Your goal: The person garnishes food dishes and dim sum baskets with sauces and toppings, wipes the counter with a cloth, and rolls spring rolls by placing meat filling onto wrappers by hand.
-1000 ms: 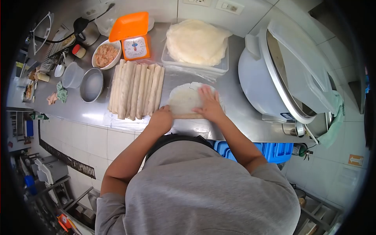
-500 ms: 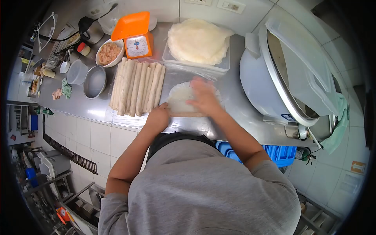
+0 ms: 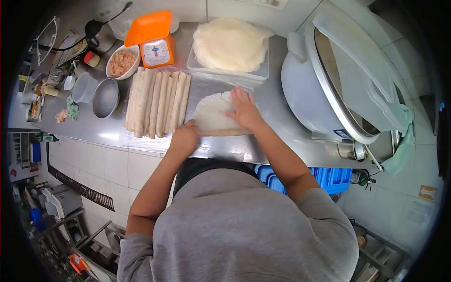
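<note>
A thin, pale round wrapper lies on the steel counter in front of me. A pinkish-brown strip of filling runs along its near edge. My right hand rests on the wrapper's right side, its fingers stretched out. At the near left corner, my left hand is closed, with its fingertips at the wrapper's edge; what they pinch is hidden. Long pale rolls lie side by side just left of the wrapper. Beyond it, a stack of wrappers fills a clear plastic tray.
Back left are an orange kitchen scale, a white bowl of minced filling and a metal bowl. A large lidded pot stands at the right. The counter's front edge is close to my waist.
My right hand, blurred by motion before, is now sharp, with its fingers spread at the wrapper's right side. My left hand stays at the near left corner. The whole view has shifted slightly.
</note>
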The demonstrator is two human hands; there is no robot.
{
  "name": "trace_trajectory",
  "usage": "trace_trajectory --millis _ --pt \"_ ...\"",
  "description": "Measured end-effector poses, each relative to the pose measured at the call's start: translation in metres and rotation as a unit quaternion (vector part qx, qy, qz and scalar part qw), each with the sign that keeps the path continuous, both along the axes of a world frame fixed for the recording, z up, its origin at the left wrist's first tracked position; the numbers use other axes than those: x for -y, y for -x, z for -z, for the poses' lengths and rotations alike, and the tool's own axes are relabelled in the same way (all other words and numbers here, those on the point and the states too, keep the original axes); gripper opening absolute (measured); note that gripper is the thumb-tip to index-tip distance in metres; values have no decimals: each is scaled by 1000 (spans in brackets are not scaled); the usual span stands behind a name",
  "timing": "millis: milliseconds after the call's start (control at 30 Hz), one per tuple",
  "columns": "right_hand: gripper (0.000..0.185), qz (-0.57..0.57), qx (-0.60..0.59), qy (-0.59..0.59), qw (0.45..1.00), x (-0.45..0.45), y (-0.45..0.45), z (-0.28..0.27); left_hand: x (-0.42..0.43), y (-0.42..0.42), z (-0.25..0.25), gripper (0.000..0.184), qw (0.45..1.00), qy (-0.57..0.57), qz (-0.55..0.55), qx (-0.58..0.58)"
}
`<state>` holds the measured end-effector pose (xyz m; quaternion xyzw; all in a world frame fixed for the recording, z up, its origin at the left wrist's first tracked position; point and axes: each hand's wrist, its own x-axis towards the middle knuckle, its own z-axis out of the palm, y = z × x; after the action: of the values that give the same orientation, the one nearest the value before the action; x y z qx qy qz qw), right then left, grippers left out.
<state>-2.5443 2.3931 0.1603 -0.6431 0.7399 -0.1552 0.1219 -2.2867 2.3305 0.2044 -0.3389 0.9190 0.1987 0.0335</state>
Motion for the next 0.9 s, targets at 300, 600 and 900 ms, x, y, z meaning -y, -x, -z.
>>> trace_trajectory --millis 300,600,900 --pt "87 42 -15 -79 996 -72 16 -30 0 -4 10 22 999 19 -4 -31" --pt "87 -187 24 -27 982 30 -71 8 5 -4 3 33 1000 -9 9 -17" --pt "84 9 -20 -54 998 -39 13 -18 7 -9 16 30 999 -33 -12 -33"
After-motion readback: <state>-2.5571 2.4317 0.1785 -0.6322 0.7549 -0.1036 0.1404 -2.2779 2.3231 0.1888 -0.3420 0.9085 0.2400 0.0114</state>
